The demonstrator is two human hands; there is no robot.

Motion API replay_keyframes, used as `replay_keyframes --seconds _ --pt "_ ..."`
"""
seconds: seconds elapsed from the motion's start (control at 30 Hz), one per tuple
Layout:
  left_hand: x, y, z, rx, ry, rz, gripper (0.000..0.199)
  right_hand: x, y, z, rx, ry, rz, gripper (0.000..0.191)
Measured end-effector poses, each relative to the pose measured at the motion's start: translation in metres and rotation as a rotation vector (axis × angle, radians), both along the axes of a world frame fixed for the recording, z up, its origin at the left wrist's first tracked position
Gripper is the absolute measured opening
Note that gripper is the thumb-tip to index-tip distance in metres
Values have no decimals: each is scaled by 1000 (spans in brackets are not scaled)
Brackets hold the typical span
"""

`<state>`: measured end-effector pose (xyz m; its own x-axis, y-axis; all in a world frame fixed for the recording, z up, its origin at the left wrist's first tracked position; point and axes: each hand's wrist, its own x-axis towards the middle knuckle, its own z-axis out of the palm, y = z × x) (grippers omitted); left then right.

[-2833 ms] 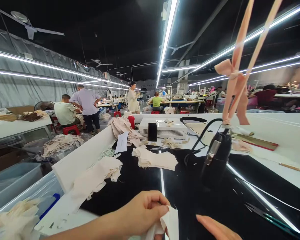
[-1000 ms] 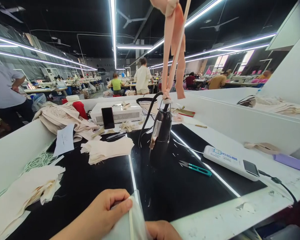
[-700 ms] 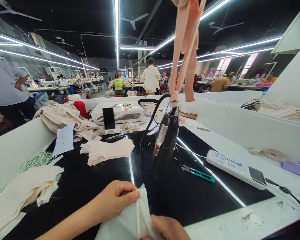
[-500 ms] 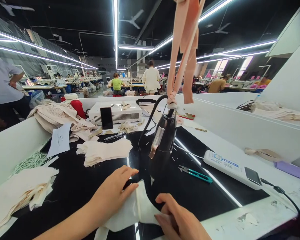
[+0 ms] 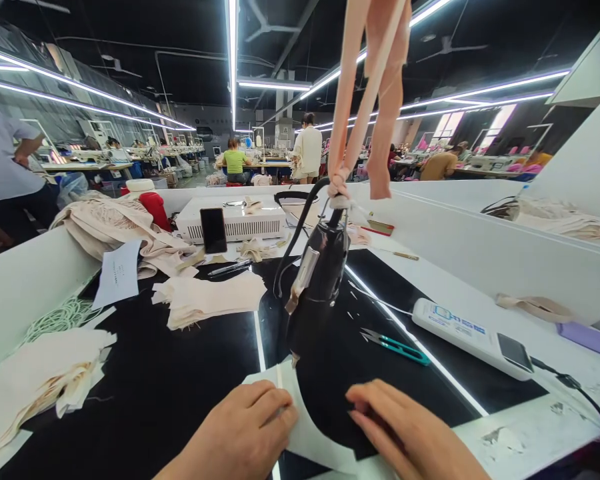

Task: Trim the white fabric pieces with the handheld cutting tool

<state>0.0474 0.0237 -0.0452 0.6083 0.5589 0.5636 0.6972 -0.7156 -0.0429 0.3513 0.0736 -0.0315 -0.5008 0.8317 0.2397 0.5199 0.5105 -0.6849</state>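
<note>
A curved white fabric piece lies flat on the black tabletop at the near edge. My left hand presses down on its left part, fingers together. My right hand rests palm down on the table just right of the piece, fingertips at its edge. Directly behind the piece a black hand-held tool hangs from pink straps, its tip just above the fabric's far end.
Teal thread snips and a white power strip lie to the right. Stacks of cream fabric pieces lie left and behind. A white box with a phone stands at the back. White dividers flank the table. Other people work farther off.
The fabric piece went from held up between my hands to lying flat on the table. Both hands now press down, and the hanging tool has swung closer over the piece.
</note>
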Motion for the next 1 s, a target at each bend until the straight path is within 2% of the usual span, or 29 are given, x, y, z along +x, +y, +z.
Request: replay_keyframes --seconds 0.03,0.1,0.17,0.27,0.33,0.37,0.43,0.5,0.57,0.7,0.87,1.0 --pt "0 0 -1 4 1 -5 21 3 7 3 35 39 -73 19" --pt "-1 1 -3 12 1 -10 21 1 22 13 68 158 -174 44" --pt "-1 0 -2 2 -6 -13 20 -12 36 28 97 337 -212 68" --pt "-1 -4 2 -44 2 -17 20 -46 53 57 95 563 -126 103" --pt "0 -8 5 -67 8 -13 19 -71 60 75 107 691 -43 118" --pt "1 -10 5 -82 10 -9 19 -83 62 82 105 746 -4 115" --pt "4 -13 4 -105 6 -4 18 -102 62 92 135 816 20 92" --pt "6 -14 2 -128 1 -14 18 -116 58 95 196 846 -42 66" --pt "8 -12 0 -142 1 -28 18 -125 53 95 258 850 -145 55" --pt "10 -3 5 -167 48 -39 19 -135 46 93 305 824 -277 48" --pt "12 12 14 -216 144 -43 20 -142 40 97 331 799 -354 49" --pt "15 15 8 -196 149 -24 20 -145 44 93 409 784 -414 65"
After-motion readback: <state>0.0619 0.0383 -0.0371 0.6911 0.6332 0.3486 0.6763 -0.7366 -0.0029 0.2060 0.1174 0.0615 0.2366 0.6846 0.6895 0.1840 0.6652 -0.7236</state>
